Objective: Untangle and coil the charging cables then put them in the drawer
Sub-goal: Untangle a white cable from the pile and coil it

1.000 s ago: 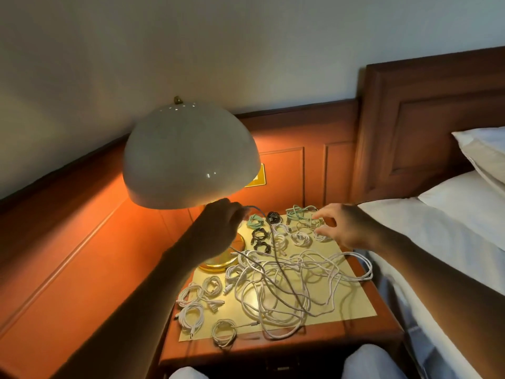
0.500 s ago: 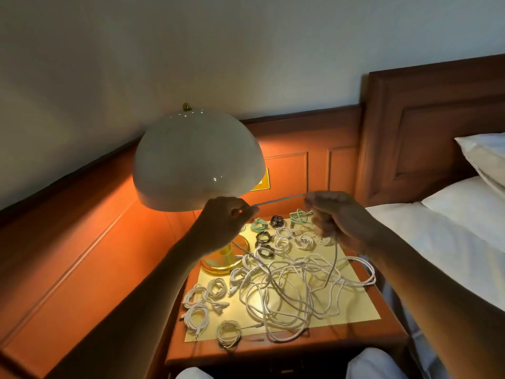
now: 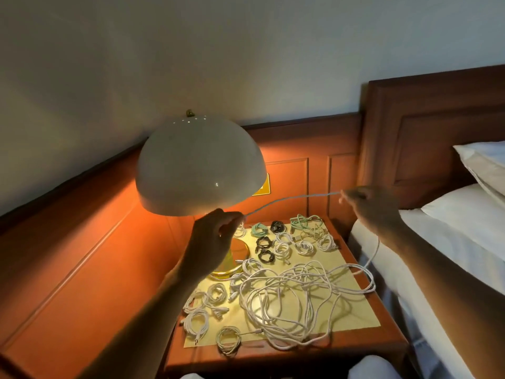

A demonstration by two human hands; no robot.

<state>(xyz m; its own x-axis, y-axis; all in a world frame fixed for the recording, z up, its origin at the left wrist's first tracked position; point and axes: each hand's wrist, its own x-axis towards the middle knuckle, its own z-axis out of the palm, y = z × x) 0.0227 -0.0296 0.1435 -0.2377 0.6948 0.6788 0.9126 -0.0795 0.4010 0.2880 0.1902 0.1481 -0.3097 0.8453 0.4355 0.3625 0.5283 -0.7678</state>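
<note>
1. The left hand (image 3: 216, 242) pinches a thin white charging cable (image 3: 289, 199) with curled fingers, just under the rim of the cream dome lamp shade (image 3: 199, 170).
2. The right hand (image 3: 369, 206) grasps the same cable farther along, raised near the bed's edge. The cable spans the open air between both hands.
3. From the right hand the cable drops into the loose tangle of white cables (image 3: 295, 294) on the pale yellow mat (image 3: 363, 315). The tangle's loops reach the mat's right edge.
4. Small white coiled bundles (image 3: 202, 310) sit at the mat's front-left corner, and black coils (image 3: 263, 247) and green coils (image 3: 258, 229) sit toward the back.
5. The reddish wooden nightstand (image 3: 273, 354) stands just beside the white-sheeted bed (image 3: 437, 242) on its right, and wood wall panelling (image 3: 289, 181) closes in the back.
</note>
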